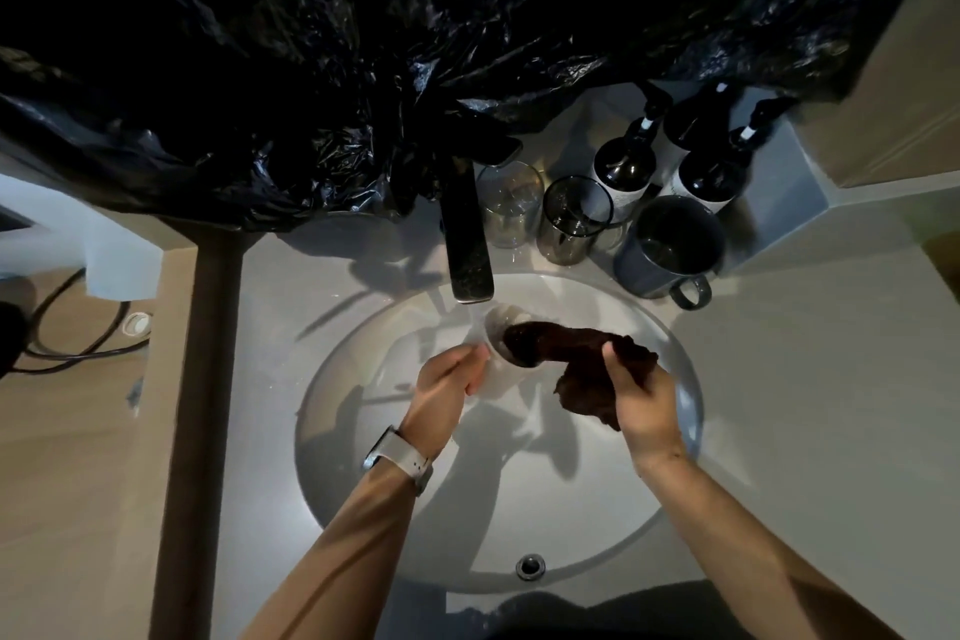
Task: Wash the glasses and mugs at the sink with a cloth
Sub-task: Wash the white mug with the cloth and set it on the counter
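My left hand grips a white mug over the round white sink, tilted with its mouth toward the right, just below the dark tap. My right hand holds a dark brown cloth; one end of the cloth is pushed into the mug's mouth. On the counter behind the sink stand a clear glass, a smoky glass and a dark grey mug with its handle toward me.
Three dark bottles with white labels stand at the back right corner. Crumpled black plastic sheeting hangs over the wall above the tap. A drain sits near the sink's front. Cables lie on the wooden surface at left.
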A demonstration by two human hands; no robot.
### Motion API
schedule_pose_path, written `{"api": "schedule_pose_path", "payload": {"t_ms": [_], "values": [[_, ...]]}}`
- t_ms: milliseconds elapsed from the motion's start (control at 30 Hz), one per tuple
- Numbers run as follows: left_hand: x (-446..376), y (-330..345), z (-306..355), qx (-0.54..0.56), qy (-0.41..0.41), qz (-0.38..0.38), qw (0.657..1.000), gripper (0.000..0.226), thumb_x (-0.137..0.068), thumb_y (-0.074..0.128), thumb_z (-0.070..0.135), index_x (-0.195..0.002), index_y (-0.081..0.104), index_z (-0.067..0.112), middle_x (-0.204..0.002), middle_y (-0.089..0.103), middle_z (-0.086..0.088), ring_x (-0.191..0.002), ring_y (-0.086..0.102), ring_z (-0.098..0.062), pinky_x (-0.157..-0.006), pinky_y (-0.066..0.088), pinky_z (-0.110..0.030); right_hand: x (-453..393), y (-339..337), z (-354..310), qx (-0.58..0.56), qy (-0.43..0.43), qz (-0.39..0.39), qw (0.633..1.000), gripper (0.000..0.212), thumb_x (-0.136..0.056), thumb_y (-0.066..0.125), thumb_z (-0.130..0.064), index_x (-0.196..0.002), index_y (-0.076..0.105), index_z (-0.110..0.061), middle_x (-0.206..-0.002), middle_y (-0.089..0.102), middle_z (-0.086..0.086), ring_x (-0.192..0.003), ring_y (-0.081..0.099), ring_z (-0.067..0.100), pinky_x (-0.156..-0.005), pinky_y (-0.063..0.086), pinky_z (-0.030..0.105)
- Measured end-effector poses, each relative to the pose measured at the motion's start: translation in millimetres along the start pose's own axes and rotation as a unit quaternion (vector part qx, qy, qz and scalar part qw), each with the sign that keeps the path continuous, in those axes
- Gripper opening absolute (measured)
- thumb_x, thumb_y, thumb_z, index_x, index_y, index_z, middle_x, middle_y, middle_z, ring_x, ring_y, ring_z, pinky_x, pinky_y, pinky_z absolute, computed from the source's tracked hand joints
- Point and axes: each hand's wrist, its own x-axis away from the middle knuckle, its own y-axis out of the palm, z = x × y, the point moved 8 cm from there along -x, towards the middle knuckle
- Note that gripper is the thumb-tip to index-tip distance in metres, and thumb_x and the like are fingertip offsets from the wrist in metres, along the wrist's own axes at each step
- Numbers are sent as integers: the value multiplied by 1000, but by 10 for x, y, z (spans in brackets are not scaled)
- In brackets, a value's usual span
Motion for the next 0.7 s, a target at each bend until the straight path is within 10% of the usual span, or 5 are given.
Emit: {"api": "schedule_pose_path", "payload": {"t_ms": [233, 433, 700], "values": [[-107, 48, 86, -147, 0, 0, 989, 29, -101, 54, 25, -74, 64, 25, -65, 59, 17, -65, 52, -2, -66, 39, -14, 16, -392, 30, -21, -20, 107, 994, 40, -87, 61, -47, -97, 70, -9, -94, 72, 16, -91, 70, 33, -84, 56, 52], [-453, 55, 152, -261, -41, 2, 964, 28, -97, 56, 36, -77, 65, 20, -73, 60, -9, -74, 58, -26, -78, 45, -35, 18, -448, 48, -23, 0, 119, 993, 12, -95, 60, -23, -93, 68, -14, -93, 71, 7, -100, 67, 30, -93, 52, 44], [-500, 65, -20, 42, -178, -2, 983, 34, -100, 48, 14, -66, 47, 19, -49, 36, 9, -43, 31, -7, -48, 25, -22, 24, -424, 69, -19, 9, 102, 995, 19, -95, 60, -22, -102, 67, -6, -99, 70, 10, -99, 66, 28, -89, 53, 39]]}}
